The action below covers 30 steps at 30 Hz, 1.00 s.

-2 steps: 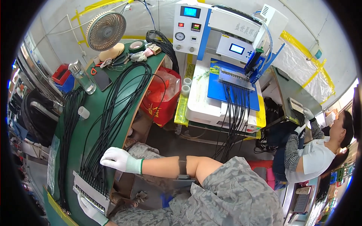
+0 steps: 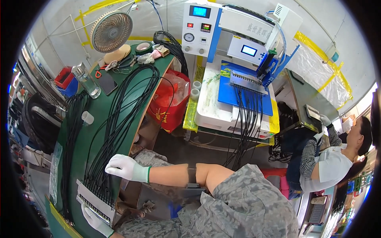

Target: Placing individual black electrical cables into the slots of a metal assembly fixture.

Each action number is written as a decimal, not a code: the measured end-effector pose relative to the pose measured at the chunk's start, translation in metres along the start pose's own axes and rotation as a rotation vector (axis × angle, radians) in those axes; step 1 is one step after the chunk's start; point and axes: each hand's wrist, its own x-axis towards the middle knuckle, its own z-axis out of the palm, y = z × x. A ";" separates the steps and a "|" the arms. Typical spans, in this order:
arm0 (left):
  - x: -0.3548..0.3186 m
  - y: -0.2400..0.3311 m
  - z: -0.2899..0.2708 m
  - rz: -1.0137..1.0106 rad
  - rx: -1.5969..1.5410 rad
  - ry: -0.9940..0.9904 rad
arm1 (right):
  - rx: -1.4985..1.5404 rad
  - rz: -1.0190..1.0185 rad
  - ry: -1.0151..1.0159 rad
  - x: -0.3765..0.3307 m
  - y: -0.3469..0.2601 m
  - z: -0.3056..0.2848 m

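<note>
Head view: gloved right hand (image 2: 124, 167) rests open on black cables (image 2: 113, 131); left hand (image 2: 94, 221) grips their white holder (image 2: 93, 202).

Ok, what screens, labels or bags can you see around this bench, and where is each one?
Blue screen: top of the white control box, rectangular, glowing.
Red readout: just below it, small and dark with red digits.
Second blue screen: on the white machine head to the right, small.
Red bag: between green bench and machine, plastic, with yellow print.
White panel: atop the machine, with dark lettering.
</note>
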 end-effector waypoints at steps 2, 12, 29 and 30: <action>0.000 0.000 0.000 -0.012 -0.004 0.002 | 0.005 -0.011 -0.004 0.001 -0.001 -0.001; 0.000 0.001 -0.002 -0.015 0.033 -0.008 | -0.011 0.005 -0.019 0.000 0.001 0.000; -0.001 0.008 -0.001 0.043 0.070 -0.012 | 0.017 0.013 -0.021 0.001 0.002 0.000; -0.001 0.008 -0.001 0.043 0.070 -0.013 | 0.029 0.004 -0.007 0.001 0.002 0.001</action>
